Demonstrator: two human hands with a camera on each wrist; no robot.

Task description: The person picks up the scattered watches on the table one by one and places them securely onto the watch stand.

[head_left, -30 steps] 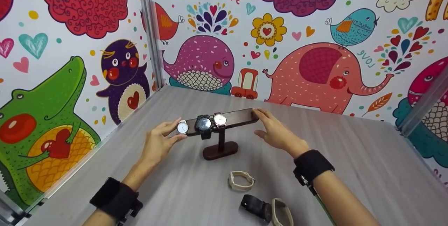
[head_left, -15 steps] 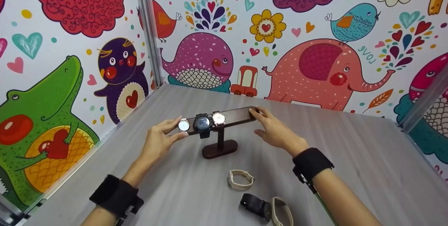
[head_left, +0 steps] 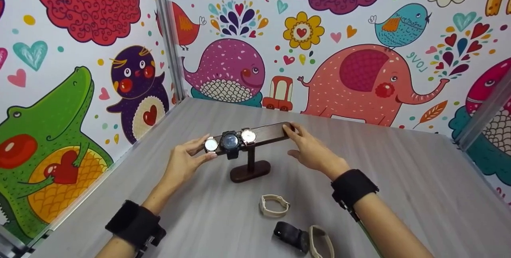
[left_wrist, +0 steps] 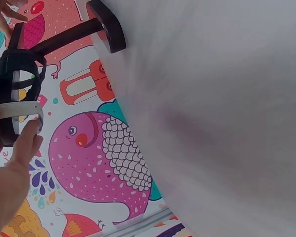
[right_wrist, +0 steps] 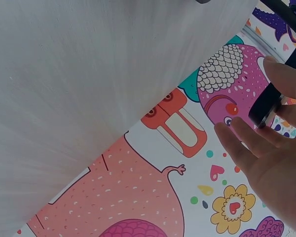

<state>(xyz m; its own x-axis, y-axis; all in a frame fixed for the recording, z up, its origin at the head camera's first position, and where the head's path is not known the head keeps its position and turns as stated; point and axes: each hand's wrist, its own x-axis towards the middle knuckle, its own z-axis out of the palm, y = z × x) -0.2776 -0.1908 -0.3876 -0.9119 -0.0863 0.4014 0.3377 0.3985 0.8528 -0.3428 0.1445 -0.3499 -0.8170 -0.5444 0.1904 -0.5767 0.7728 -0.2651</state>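
A dark brown watch stand (head_left: 250, 170) with one crossbar stands on the table. My left hand (head_left: 184, 160) pinches a white-strapped wristwatch (head_left: 211, 145) at the bar's left end. Beside it on the bar sit a black wristwatch (head_left: 230, 141) and a light-dialled watch (head_left: 248, 135). In the left wrist view, fingers and thumb meet around the white strap (left_wrist: 22, 108). My right hand (head_left: 313, 149) touches the bar's right end with its fingertips, its thumb apart below. The right wrist view has these fingers fairly straight around the bar end (right_wrist: 266, 104); their exact contact is partly hidden.
On the grey table (head_left: 391, 178), nearer me, lie a beige strap watch (head_left: 274, 206), a black watch (head_left: 291, 236) and another beige band (head_left: 321, 242) touching it. Patterned panels (head_left: 319, 30) with metal posts enclose the table's back and sides.
The right fingertips have come slightly further over the bar's end. My left hand keeps its pinch on the white-strapped watch, which has shifted very slightly right. The loose watches stay put.
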